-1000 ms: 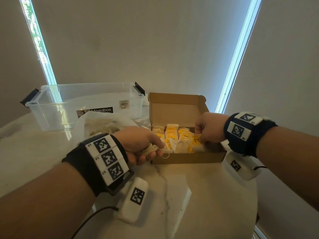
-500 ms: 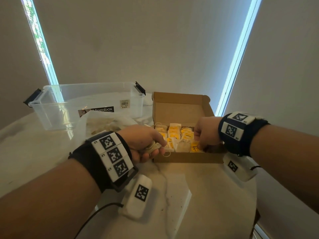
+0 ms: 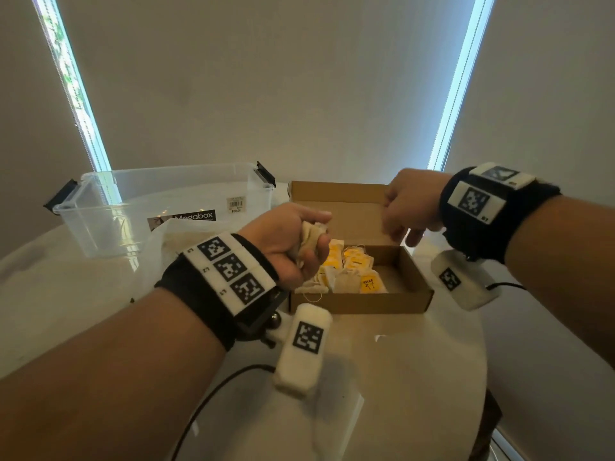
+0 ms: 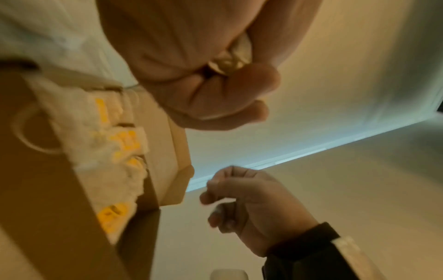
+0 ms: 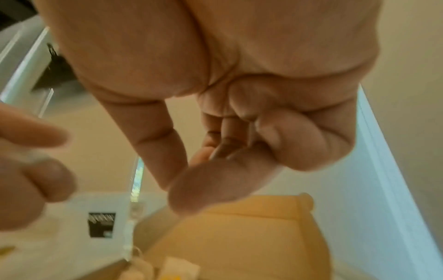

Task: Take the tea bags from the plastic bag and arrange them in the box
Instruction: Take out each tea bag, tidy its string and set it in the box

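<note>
An open cardboard box point(image 3: 359, 302) sits mid-table with several cream and yellow-tagged tea bags point(image 3: 349, 274) filling its left part; the right part is bare. My left hand point(image 3: 309, 241) hovers over the box's left side and grips a crumpled bundle of tea bags point(image 3: 311, 232), which shows between the curled fingers point(image 4: 230, 60) in the left wrist view. My right hand point(image 3: 404, 216) hangs above the box's back right corner with loosely curled fingers and nothing visible in it point(image 5: 215, 151). The plastic bag point(image 3: 166, 237) lies left of the box, behind my left wrist.
A clear plastic storage container point(image 3: 133, 207) with black latches stands at the back left. The round white table point(image 3: 399, 377) ends close to the right of the box. The box lid point(image 3: 336, 197) stands upright at the back.
The right hand has lifted out of the box from the tea bags to above its back right corner. The left hand has risen with its bundle, from the front left corner to over the box.
</note>
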